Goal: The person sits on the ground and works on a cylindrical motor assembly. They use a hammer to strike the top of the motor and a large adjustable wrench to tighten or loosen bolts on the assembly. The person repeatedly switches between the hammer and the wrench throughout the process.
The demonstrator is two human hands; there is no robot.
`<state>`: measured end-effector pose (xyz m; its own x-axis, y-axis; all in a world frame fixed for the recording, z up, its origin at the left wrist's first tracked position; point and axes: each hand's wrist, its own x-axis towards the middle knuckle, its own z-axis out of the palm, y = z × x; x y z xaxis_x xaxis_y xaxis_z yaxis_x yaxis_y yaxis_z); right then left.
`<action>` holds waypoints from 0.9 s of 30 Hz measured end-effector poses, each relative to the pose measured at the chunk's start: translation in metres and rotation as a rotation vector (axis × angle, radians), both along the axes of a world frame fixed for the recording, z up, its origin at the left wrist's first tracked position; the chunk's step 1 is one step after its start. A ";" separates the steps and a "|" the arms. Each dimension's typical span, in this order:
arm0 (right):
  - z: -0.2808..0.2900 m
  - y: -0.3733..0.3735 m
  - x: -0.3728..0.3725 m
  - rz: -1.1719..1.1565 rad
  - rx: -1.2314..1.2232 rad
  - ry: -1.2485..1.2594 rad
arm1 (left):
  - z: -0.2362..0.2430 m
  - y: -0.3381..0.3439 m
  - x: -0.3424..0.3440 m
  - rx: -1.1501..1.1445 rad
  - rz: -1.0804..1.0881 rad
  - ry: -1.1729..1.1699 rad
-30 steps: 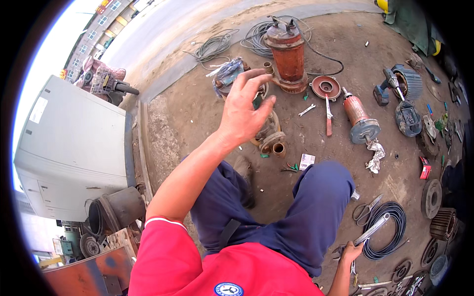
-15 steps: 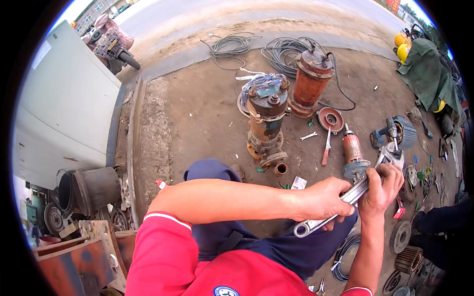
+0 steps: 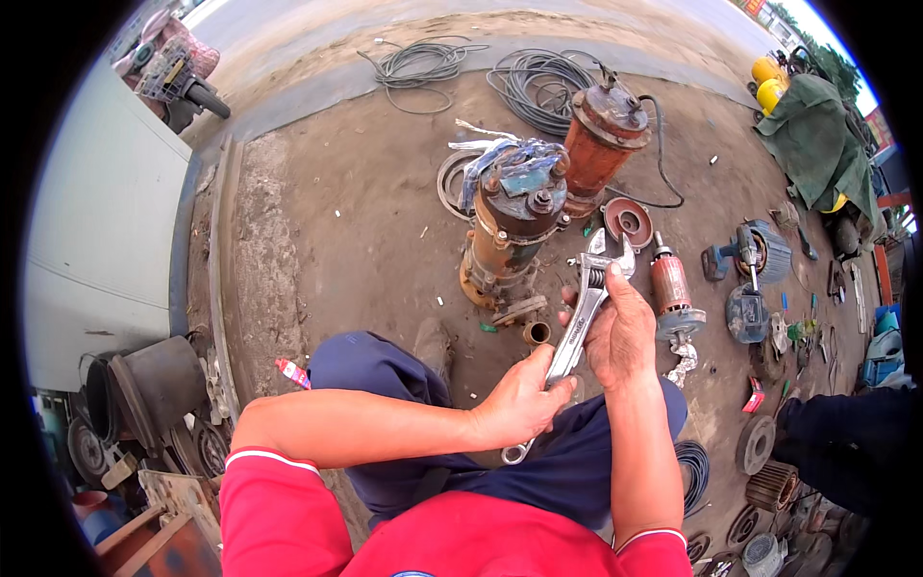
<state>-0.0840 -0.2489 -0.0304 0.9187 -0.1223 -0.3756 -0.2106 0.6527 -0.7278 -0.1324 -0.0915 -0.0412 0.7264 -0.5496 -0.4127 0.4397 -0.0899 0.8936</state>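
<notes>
My left hand (image 3: 524,404) grips the handle of a long steel adjustable wrench (image 3: 581,317) over my lap. My right hand (image 3: 620,341) holds it near the head, thumb on the adjusting screw, with the jaws pointing away from me. Beyond the jaws stands a weathered submersible pump (image 3: 510,231) with blue cloth strips (image 3: 500,154) on top and a short brass sleeve (image 3: 536,333) at its foot. Behind it is a red pump (image 3: 601,144). To the right lie a red round cover (image 3: 630,226) and a rotor (image 3: 670,284) with a round end plate.
Coiled cables (image 3: 529,91) lie at the back. A grey cabinet (image 3: 106,231) and scrap metal (image 3: 159,394) are at left. At right are a cordless tool (image 3: 721,260), scattered parts (image 3: 774,486), a green tarp (image 3: 822,144) and another person's dark-clothed leg (image 3: 841,447). A scooter (image 3: 173,77) stands back left.
My left hand came down from its raised place onto the wrench, which my right hand lifted from the lower right. Both hands then shifted leftward with it, in front of the pump.
</notes>
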 end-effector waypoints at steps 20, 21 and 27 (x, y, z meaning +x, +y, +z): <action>-0.008 0.017 0.079 0.390 -0.374 0.243 | 0.001 0.041 0.160 0.328 0.316 -0.614; -0.005 0.016 0.082 0.412 -0.424 0.257 | -0.002 0.040 0.161 0.353 0.281 -0.658; -0.004 0.010 0.087 0.444 -0.307 0.248 | 0.000 0.036 0.172 0.406 0.223 -0.653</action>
